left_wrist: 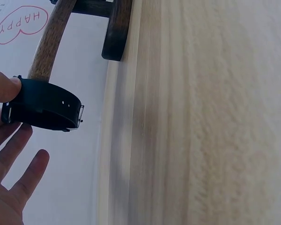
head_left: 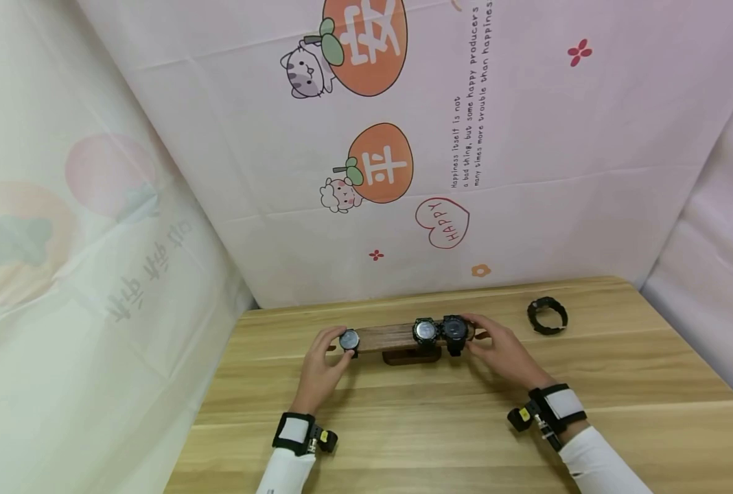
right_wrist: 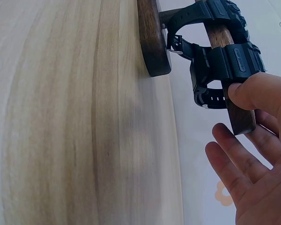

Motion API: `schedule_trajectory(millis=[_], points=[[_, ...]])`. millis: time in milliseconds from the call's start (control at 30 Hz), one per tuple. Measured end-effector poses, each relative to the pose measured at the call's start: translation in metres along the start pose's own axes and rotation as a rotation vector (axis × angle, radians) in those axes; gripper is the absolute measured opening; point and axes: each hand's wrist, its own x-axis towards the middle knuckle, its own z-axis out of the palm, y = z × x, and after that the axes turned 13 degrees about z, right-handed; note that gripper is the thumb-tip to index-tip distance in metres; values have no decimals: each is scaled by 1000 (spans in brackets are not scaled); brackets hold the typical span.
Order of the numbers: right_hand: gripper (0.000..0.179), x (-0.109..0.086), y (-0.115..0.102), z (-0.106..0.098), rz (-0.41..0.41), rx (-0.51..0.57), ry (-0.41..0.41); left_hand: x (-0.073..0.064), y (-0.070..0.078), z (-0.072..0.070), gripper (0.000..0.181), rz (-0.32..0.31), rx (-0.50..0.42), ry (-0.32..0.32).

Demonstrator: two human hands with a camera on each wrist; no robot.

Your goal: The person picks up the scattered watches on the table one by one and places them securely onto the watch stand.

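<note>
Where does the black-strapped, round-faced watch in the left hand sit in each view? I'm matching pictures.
Head: the round-faced watch is below centre, slightly left, held in the left hand.
Left wrist: the watch is at the left, about mid-height, strap towards the camera.
Right wrist: not in it; the two bulky black watches there are others.
Shared landmark: the dark brown wooden bar, visible in all three.
</note>
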Motion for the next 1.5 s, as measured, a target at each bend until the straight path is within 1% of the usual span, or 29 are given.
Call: schedule_trajectory(millis=[200,433,700,1100,1333,1500], points=[[63,0,-1,0,0,3,-2,1,-1,3,51,-1,-9,2],[63,-1,0,0,6,4,-2,4,2,5,49,-31,-28,-17],[64,0,1,1,3,4,-3,5,4,9,50,-16,-35,-13],[64,-3,-1,1,-2,7,0,6,3,12,49,-60,-60,-43],[63,-3,-1,0,-2,10,-9,6,4,13,50,-79,-75,-52],[63,-2,0,1,0,12,-12,7,6,12,50,-70,-92,-50]])
